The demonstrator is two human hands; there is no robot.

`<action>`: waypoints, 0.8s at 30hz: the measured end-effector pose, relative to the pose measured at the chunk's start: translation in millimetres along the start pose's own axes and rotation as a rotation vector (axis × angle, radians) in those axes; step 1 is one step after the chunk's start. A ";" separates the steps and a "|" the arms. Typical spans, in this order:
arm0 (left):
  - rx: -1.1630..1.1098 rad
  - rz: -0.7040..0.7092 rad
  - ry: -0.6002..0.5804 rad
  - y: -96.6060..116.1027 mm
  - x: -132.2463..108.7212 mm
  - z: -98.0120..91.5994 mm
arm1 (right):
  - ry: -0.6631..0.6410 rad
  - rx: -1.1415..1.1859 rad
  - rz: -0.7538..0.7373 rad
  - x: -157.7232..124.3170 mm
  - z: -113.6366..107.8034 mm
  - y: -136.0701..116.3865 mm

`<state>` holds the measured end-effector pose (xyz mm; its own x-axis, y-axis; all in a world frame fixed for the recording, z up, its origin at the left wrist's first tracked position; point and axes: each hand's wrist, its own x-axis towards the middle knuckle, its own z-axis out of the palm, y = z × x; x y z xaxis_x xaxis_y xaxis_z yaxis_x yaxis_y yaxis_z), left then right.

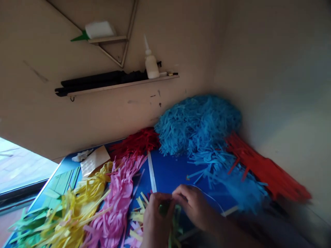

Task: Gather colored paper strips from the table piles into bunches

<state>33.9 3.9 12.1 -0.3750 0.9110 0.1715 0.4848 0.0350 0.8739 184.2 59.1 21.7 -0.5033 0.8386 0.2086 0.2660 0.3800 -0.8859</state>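
"Strips (140, 217)?"
"Lower centre, beside left hand (157, 215) and right hand (192, 205). Fingertips pressed together on each; what they pinch, cannot tell."
"Around?"
"Lower left: pink fringe (117, 199), yellow fringe (86, 198). Right of centre: blue fringe (198, 124). Upper centre: bottle (151, 66) on shelf (116, 86)."

Dim overall. Daylight is admitted at far left, where detail is bleached. Right wall (274, 75) is shadowed, faintly brightened in one patch. Left hand (157, 217) and right hand (194, 206) are underlit; red-orange strips (269, 168) are blurred.
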 end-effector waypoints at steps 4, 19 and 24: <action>-0.179 -0.113 -0.123 13.1 1.8 -2.6 | -0.029 -0.003 -0.008 2.6 -8.1 2.1; -0.048 -0.132 0.033 35.5 -22.5 -37.8 | -0.169 0.333 -0.095 25.7 11.8 -22.3; 0.181 0.100 -0.271 23.5 17.2 -92.9 | 0.163 0.302 0.023 36.9 -56.4 0.4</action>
<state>-34.5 -17.8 77.8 -0.1067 0.9889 0.1038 0.6498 -0.0096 0.7600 212.1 112.2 52.4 -0.3551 0.9064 0.2289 0.0078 0.2478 -0.9688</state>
